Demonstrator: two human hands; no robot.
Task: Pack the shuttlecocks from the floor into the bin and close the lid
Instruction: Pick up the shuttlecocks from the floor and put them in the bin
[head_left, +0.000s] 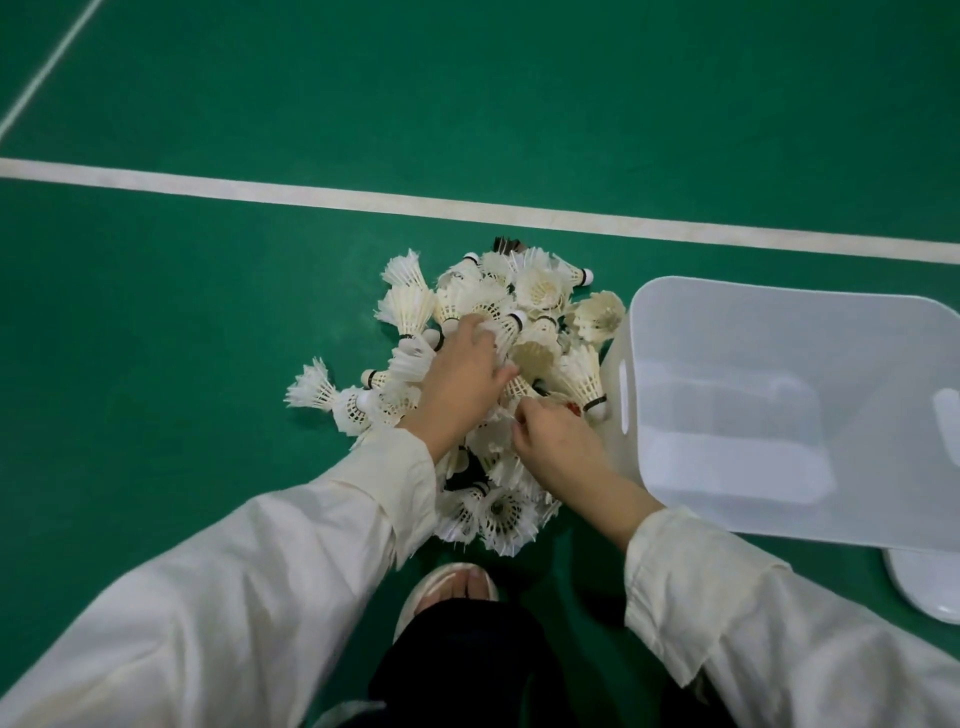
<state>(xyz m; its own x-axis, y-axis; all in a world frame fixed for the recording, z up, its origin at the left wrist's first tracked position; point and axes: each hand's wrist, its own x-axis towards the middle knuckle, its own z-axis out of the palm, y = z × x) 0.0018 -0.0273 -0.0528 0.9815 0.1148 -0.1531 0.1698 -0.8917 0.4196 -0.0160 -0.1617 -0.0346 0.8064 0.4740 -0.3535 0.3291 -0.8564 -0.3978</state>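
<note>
Left hand (457, 379) palm-down on a heap of feather shuttlecocks (540, 286), fingers (467, 328) spread and lightly bent, tips on rounded white cork bases and ribbed quills, thumb stretched sideways; nothing plainly gripped. Right hand (558, 449) just beside that thumb, fingers (522, 421) curled, tips buried in frayed white feathers; cannot tell whether anything is pinched there. Shuttlecocks all around and under both sets of fingers, on the matte green court floor (208, 312): flared cones, cream to white, black bands at the corks. Just right of the right fingers, touching the heap's edge, a translucent frosted plastic bin (737, 325), rounded-rectangular, slot handle in its near wall, no shuttlecocks inside. Beyond the bin's near corner, well right of the fingers, a glossy white lid (924, 587), partly hidden. Loose cream cloth sleeves (291, 545) at both wrists.
</note>
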